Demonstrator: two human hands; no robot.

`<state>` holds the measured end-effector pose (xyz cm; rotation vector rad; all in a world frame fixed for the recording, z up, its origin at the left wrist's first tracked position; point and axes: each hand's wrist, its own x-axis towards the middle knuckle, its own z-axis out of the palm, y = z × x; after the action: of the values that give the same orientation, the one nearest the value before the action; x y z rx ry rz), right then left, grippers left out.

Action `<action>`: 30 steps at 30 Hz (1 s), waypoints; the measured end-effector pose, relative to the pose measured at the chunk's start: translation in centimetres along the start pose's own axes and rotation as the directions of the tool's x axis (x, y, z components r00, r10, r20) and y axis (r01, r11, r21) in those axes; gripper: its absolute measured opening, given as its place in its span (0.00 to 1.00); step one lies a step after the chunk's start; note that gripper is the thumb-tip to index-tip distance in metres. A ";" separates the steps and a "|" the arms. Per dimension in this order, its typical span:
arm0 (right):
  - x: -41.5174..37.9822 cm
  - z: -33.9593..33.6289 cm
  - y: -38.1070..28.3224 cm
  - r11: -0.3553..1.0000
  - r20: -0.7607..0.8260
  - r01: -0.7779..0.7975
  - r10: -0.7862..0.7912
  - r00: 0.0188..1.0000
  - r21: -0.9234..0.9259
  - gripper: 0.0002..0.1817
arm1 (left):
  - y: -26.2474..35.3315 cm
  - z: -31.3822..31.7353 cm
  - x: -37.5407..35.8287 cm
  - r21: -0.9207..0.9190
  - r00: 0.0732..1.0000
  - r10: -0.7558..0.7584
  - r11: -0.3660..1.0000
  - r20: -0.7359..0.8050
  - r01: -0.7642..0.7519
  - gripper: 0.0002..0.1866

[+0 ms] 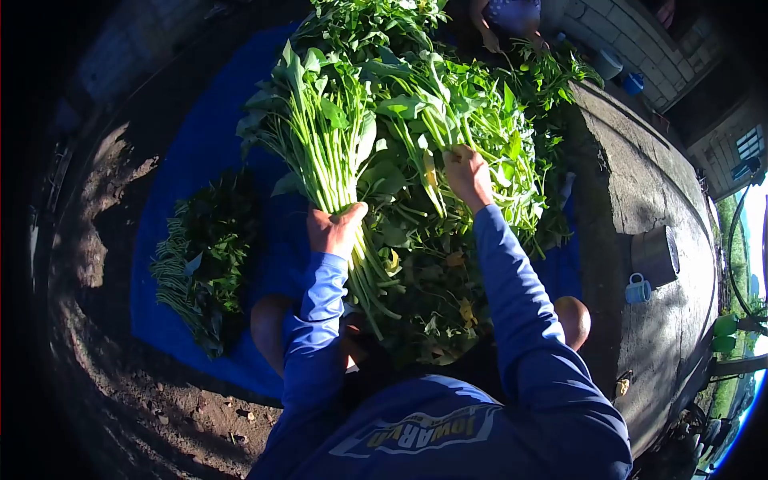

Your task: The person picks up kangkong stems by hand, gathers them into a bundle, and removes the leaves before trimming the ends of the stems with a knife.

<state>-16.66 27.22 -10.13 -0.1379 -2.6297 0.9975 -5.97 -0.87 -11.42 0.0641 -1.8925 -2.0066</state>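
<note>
My left hand (336, 230) is closed around a thick bunch of leafy green stems (332, 164), its leaves pointing away from me and the cut ends hanging below my fist. To the right, my right hand (468, 172) has its fingers closed on a few leafy stems (436, 132) at the edge of the large heap of greens (508, 152). Yellowed leaves show among the loose greens between my knees. How many stems my right fingers hold is hidden.
A blue tarp (172, 296) lies under the greens. On its left rests a stack of bundled stems (204, 264). A concrete ledge (608, 264) at right bears a metal pot (654, 256) and a light mug (638, 289). Another person's hand (490, 40) is at the far side.
</note>
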 end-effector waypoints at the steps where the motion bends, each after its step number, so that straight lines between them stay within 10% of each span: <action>1: -0.6 -1.4 -1.4 0.998 -0.031 -0.005 0.007 0.999 0.065 0.19 | -0.6 -0.1 0.1 0.060 0.999 0.041 0.997 -0.006 -0.040 0.19; 6: -0.3 -3.3 -1.2 0.963 -0.093 -0.065 0.092 0.991 0.262 0.33 | -0.3 -0.2 0.6 0.167 0.968 -0.231 0.963 0.097 0.213 0.24; 8: -1.1 -3.0 -1.7 0.971 -0.423 0.179 -0.231 0.876 -0.159 0.34 | 0.2 -0.4 0.7 0.213 0.932 -0.339 0.927 0.127 0.309 0.25; 11: -2.4 -2.7 -6.5 0.900 -0.382 0.428 -0.426 0.820 -0.084 0.22 | -0.3 0.4 0.5 0.027 0.979 -0.171 0.985 0.111 0.170 0.27; 14: -4.8 -3.2 -13.7 0.938 0.227 0.069 -0.152 0.962 0.339 0.16 | 0.3 0.8 0.3 0.080 0.985 -0.128 0.990 0.114 0.120 0.34; 24: -5.8 1.2 -12.9 0.899 0.208 -0.116 0.028 0.978 0.423 0.18 | 1.5 0.2 0.0 0.086 0.989 -0.063 0.995 0.131 0.052 0.33; 28: -6.5 4.1 -10.8 0.595 0.467 -0.432 0.106 0.878 0.678 0.19 | 1.8 -0.7 -0.1 0.235 0.950 -0.237 0.954 0.201 0.189 0.22; 30: -6.6 4.6 -10.3 0.811 0.410 -0.273 0.045 0.911 0.518 0.21 | 2.9 -0.1 -0.7 0.070 0.976 -0.136 0.990 0.171 0.126 0.17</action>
<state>-11.74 15.25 -8.35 -0.0276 -2.5262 2.0058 -4.57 -0.82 -8.76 0.0294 -2.1068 -2.1036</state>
